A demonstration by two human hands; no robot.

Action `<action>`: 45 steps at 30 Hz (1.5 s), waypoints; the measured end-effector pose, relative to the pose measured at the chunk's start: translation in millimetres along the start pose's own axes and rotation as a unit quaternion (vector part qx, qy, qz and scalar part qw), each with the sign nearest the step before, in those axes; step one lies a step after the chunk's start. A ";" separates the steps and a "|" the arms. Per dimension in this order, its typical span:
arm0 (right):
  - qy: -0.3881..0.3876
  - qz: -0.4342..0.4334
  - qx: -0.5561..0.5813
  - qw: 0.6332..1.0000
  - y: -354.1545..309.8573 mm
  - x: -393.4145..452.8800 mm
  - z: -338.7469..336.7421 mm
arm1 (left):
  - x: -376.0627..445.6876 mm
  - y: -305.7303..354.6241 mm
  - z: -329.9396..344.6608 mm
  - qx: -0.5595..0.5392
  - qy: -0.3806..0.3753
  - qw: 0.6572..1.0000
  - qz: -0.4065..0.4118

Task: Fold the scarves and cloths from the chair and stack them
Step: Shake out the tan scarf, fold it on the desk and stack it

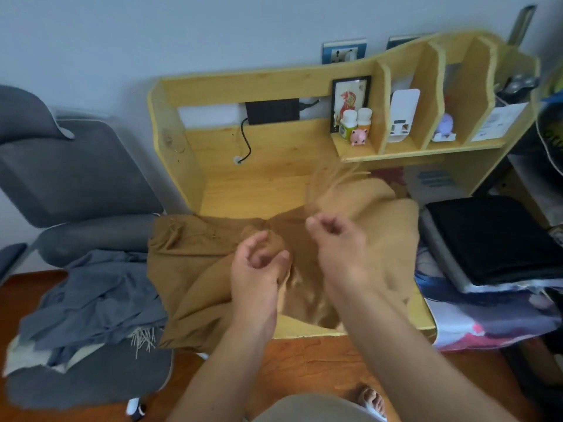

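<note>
A mustard-brown fringed scarf (195,269) lies crumpled over the front of the wooden desk (259,184), one end hanging off the left edge. My left hand (259,269) grips a bunch of it near the middle. My right hand (338,239) pinches a lifted end, whose fringe is blurred in the air above the fist. On the grey chair (76,178) to the left lies a heap with a grey-blue cloth (94,306) over a beige fringed scarf (143,339).
A folded black cloth (493,239) rests on a grey slab at the desk's right, over a printed mat (487,321). The desk's shelf unit (426,102) holds bottles, a picture frame and small items. A black cable (246,141) runs down the back panel. Orange floor lies below.
</note>
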State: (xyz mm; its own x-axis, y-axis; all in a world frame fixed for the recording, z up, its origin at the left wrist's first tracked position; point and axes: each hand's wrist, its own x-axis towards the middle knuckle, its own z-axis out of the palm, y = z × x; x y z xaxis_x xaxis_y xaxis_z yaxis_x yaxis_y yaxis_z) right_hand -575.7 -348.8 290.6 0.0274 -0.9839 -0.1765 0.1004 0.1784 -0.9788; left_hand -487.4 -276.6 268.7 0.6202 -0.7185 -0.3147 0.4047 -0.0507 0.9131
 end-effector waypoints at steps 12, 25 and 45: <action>-0.073 0.180 0.022 0.981 62.8 -31.0 -2.7 | -11.5 -31.5 -19.3 -0.015 0.054 0.997 -0.054; -0.021 -0.047 -0.081 0.995 45.4 -12.5 -17.9 | -14.7 -17.4 -30.3 0.044 0.048 0.997 -0.050; -0.084 -0.440 -0.314 0.837 94.7 -27.2 -25.4 | -13.0 0.1 -29.8 0.086 -0.011 0.993 -0.079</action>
State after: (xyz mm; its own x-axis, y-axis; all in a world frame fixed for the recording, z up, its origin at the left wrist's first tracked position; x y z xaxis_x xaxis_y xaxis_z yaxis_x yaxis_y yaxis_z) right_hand -592.2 -305.4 200.1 0.3625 -0.7067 0.6076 -0.3851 -0.7073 -0.5928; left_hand -475.4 -246.7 265.1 0.5427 -0.7067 -0.4539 0.3743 -0.2803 0.8839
